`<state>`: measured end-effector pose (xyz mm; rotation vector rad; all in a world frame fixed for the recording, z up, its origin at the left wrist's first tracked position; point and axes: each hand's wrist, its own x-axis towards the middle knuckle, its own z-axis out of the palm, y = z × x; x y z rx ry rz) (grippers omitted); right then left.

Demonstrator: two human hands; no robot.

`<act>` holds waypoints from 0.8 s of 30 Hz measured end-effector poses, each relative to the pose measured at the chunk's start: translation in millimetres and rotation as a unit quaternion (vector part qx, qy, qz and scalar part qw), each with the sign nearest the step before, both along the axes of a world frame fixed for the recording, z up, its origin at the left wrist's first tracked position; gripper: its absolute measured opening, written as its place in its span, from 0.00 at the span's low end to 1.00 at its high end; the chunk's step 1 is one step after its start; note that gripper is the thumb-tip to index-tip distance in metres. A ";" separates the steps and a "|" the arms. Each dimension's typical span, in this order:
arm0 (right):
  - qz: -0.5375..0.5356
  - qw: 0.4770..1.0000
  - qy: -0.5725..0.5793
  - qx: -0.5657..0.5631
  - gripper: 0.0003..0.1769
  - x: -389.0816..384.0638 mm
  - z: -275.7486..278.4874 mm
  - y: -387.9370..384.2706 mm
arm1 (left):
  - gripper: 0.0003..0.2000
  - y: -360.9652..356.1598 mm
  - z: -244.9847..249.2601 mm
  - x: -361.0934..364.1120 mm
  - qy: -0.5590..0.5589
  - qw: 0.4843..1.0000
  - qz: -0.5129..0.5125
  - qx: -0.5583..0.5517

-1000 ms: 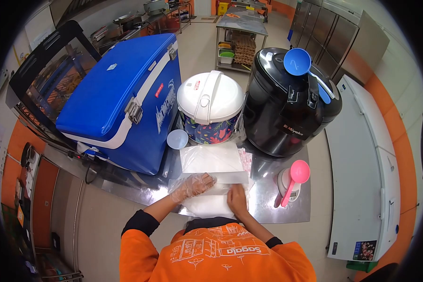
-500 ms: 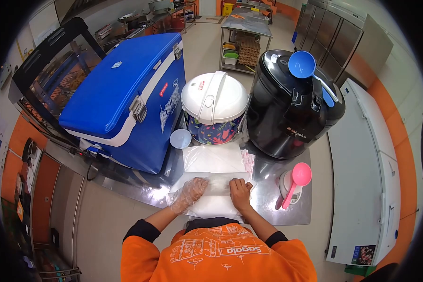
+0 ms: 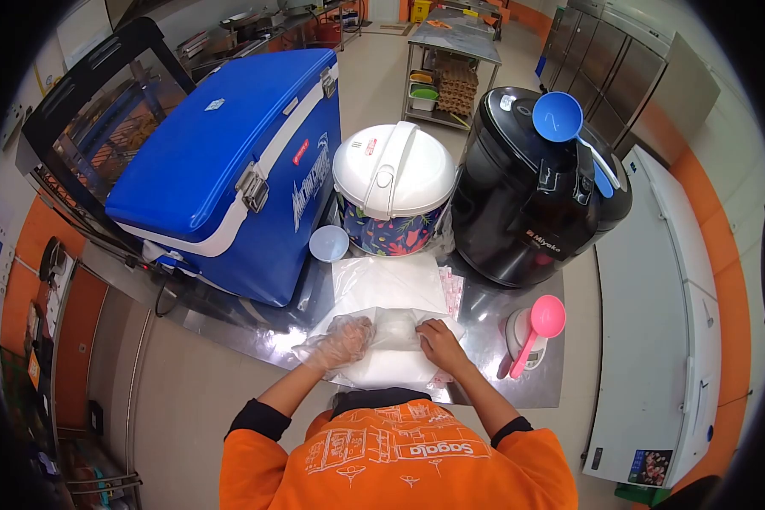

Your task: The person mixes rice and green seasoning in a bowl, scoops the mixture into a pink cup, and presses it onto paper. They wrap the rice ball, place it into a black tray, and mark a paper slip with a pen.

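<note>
A whitish translucent wrapping sheet (image 3: 394,333) lies folded into a roll between my hands, with a pale lump showing through it. My left hand (image 3: 347,338), in a clear plastic glove, closes on the roll's left end. On the right end, the curled fingers of my bare right hand (image 3: 439,342) grip the sheet. What is inside the roll is too blurred to name. Under and behind my hands are flat white paper sheets (image 3: 387,282), with pink-and-white printed packets (image 3: 453,293) sticking out at their right side.
Behind the sheets stand a blue cool box (image 3: 221,144), a white-lidded flowered rice container (image 3: 393,183) and a black Miyako cooker (image 3: 510,212) with a blue ladle (image 3: 558,116) on top. A light blue cup (image 3: 329,244) sits left; a pink scoop (image 3: 547,316) rests on a small scale (image 3: 518,336) right.
The sheet's upright edge has been folded down into a roll. My right hand has shifted slightly right, and the view has tilted a little.
</note>
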<state>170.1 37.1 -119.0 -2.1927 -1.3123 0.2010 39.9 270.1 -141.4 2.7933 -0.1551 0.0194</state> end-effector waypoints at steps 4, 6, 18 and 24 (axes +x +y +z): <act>0.029 0.999 0.023 -0.028 0.20 -8.4 24.8 -7.6 | 0.08 1.2 20.7 -10.8 -0.190 0.979 -0.058 -0.044; 0.026 0.999 0.000 -0.042 0.19 -10.5 16.2 -10.9 | 0.07 -2.8 20.1 -9.9 -0.188 0.981 -0.039 0.039; -0.103 0.973 0.096 -0.183 0.16 17.5 11.4 20.8 | 0.08 16.0 -6.0 12.3 -0.034 0.990 0.046 -0.125; -0.134 0.985 0.003 -0.107 0.26 27.7 20.3 38.2 | 0.16 3.2 12.0 36.3 0.001 0.968 0.235 -0.093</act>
